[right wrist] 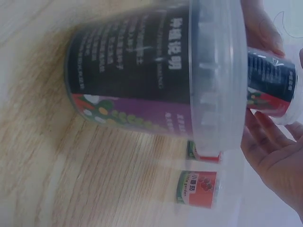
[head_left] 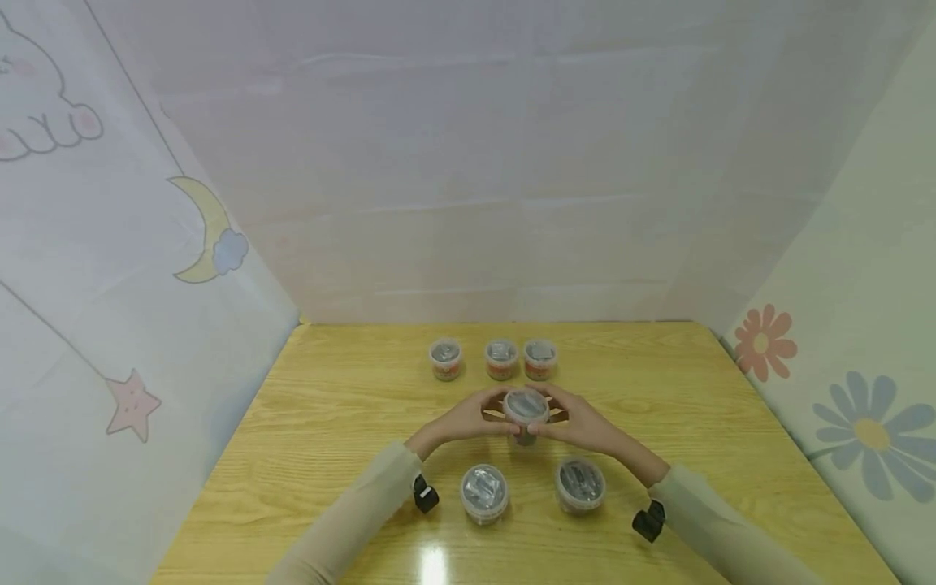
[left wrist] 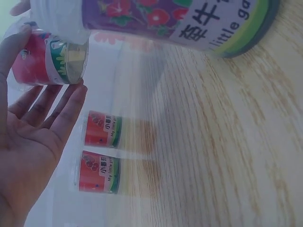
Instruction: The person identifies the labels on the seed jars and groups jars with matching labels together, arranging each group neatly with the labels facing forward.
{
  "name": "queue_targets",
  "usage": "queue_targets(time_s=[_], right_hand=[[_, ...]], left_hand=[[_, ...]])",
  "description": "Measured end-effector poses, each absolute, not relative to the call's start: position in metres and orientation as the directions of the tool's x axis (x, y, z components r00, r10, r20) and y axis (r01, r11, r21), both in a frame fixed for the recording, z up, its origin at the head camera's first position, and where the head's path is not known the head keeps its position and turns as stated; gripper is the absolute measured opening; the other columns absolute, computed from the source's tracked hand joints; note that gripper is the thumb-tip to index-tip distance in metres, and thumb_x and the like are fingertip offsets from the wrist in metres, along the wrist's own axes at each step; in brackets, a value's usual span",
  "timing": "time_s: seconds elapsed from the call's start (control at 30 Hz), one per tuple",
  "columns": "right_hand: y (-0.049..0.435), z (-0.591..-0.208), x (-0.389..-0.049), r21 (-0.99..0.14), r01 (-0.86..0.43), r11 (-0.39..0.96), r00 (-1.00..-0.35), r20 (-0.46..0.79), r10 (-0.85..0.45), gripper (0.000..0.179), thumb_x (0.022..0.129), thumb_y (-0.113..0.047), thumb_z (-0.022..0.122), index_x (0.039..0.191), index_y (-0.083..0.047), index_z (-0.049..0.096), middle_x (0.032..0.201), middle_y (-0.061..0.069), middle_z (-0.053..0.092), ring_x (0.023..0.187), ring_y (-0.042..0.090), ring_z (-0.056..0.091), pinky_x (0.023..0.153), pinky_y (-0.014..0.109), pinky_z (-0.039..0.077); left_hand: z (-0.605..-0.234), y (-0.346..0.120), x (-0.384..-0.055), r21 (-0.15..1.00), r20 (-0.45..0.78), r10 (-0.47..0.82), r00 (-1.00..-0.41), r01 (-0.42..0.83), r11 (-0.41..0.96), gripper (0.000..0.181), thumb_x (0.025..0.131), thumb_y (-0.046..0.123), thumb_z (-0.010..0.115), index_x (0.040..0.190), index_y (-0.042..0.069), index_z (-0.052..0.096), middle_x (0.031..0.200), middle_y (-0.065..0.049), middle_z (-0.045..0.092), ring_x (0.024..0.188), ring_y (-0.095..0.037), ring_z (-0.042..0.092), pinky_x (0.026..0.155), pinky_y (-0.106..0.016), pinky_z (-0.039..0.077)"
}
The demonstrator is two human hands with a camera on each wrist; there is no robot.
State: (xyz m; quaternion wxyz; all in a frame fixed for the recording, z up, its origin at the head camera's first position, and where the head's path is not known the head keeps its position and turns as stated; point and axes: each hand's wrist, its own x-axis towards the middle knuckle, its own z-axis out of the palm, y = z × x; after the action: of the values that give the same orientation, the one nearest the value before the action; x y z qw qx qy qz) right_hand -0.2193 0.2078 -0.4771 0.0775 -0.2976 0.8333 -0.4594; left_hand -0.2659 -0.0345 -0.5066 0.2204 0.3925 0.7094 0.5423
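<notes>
Both hands hold a small clear-lidded planting tub (head_left: 526, 404) between them above the middle of the table. My left hand (head_left: 478, 416) grips its left side, and my right hand (head_left: 581, 420) grips its right side, thumbs toward me. The tub (left wrist: 33, 61) has a red label with a green band in the left wrist view; its dark printed side (right wrist: 270, 78) faces the right wrist camera. Two similar tubs stand nearer me: a left one (head_left: 484, 493) and a right one (head_left: 580, 485). Up close, a purple-labelled tub (left wrist: 156, 21) and a dark-and-purple one (right wrist: 137, 75) fill the wrist views.
Three red-labelled tubs stand in a row toward the back: one on the left (head_left: 445, 359), then a middle one (head_left: 500, 359) and a right one (head_left: 540, 359) close together. Printed cloth walls (head_left: 468, 187) border the wooden table (head_left: 329, 422) at the back and sides.
</notes>
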Motion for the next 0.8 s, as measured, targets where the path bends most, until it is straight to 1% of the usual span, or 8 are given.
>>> queue_targets(time_s=[0.07,0.17,0.27,0.37,0.47,0.57,0.7,0.8], right_hand=[[0.2058,-0.4768,-0.2182,-0.82,-0.41,0.4,-0.823,0.143,-0.549,0.072,0.085,-0.03,0.068,0.145,-0.018,0.029,0.129,0.009,0.049,0.107,0.026,0.057,0.085,0.039,0.053],[0.203,-0.4781,-0.2178,-0.834,-0.393,0.387,-0.838,0.152,-0.525,0.072,0.085,-0.027,0.068,0.145,-0.018,0.027,0.131,0.011,0.047,0.107,0.028,0.056,0.083,0.039,0.053],[0.2008,-0.4804,-0.2188,-0.849,-0.377,0.37,-0.852,0.16,-0.499,0.071,0.086,-0.022,0.068,0.144,-0.014,0.028,0.132,0.014,0.046,0.106,0.03,0.056,0.082,0.039,0.054],[0.2001,-0.481,-0.2205,-0.87,-0.356,0.342,-0.86,0.161,-0.485,0.069,0.086,-0.018,0.068,0.142,-0.007,0.03,0.131,0.018,0.046,0.107,0.034,0.055,0.081,0.038,0.054],[0.2014,-0.4796,-0.2222,-0.886,-0.338,0.317,-0.863,0.158,-0.479,0.067,0.085,-0.015,0.068,0.141,-0.006,0.032,0.129,0.018,0.047,0.108,0.034,0.055,0.08,0.035,0.055],[0.2029,-0.4779,-0.2233,-0.893,-0.336,0.3,-0.856,0.157,-0.493,0.064,0.086,-0.015,0.067,0.141,-0.009,0.033,0.128,0.014,0.048,0.108,0.029,0.055,0.08,0.031,0.054],[0.2057,-0.4778,-0.2238,-0.906,-0.351,0.235,-0.817,0.174,-0.55,0.062,0.088,-0.011,0.064,0.142,-0.008,0.032,0.13,0.015,0.046,0.109,0.024,0.055,0.082,0.031,0.054],[0.207,-0.4781,-0.2237,-0.919,-0.344,0.192,-0.786,0.17,-0.594,0.062,0.09,-0.009,0.061,0.144,-0.008,0.03,0.133,0.017,0.044,0.11,0.02,0.055,0.084,0.031,0.053]], left_hand=[[-0.5064,-0.0342,-0.2655,0.941,0.125,0.781,-0.612,0.323,0.102,0.059,0.086,0.021,0.068,0.138,0.021,0.04,0.129,-0.002,0.051,0.114,-0.015,0.054,0.089,-0.027,0.051],[-0.5063,-0.0341,-0.2647,0.936,0.13,0.755,-0.642,0.331,0.12,0.059,0.087,0.021,0.067,0.139,0.02,0.039,0.127,-0.003,0.052,0.111,-0.015,0.055,0.088,-0.026,0.051],[-0.5059,-0.0338,-0.2643,0.932,0.124,0.737,-0.664,0.334,0.144,0.059,0.087,0.022,0.067,0.138,0.021,0.039,0.127,-0.002,0.052,0.11,-0.013,0.055,0.088,-0.025,0.051],[-0.5046,-0.0336,-0.2638,0.938,0.126,0.731,-0.671,0.32,0.133,0.058,0.086,0.023,0.067,0.138,0.02,0.04,0.127,-0.002,0.051,0.109,-0.015,0.055,0.088,-0.026,0.051],[-0.5033,-0.034,-0.2644,0.944,0.129,0.737,-0.664,0.309,0.113,0.058,0.086,0.025,0.067,0.138,0.02,0.04,0.128,-0.003,0.05,0.111,-0.017,0.055,0.089,-0.027,0.05],[-0.5019,-0.0357,-0.2654,0.951,0.122,0.751,-0.649,0.292,0.098,0.06,0.087,0.025,0.067,0.139,0.02,0.038,0.131,-0.003,0.048,0.115,-0.019,0.052,0.091,-0.027,0.049],[-0.5013,-0.0374,-0.2669,0.961,0.095,0.779,-0.619,0.261,0.09,0.065,0.088,0.023,0.065,0.143,0.023,0.032,0.137,-0.002,0.044,0.122,-0.018,0.048,0.096,-0.028,0.046],[-0.5,-0.0382,-0.2663,0.964,0.077,0.81,-0.582,0.25,0.087,0.072,0.088,0.017,0.065,0.147,0.023,0.024,0.141,-0.004,0.04,0.125,-0.018,0.046,0.097,-0.028,0.045]])
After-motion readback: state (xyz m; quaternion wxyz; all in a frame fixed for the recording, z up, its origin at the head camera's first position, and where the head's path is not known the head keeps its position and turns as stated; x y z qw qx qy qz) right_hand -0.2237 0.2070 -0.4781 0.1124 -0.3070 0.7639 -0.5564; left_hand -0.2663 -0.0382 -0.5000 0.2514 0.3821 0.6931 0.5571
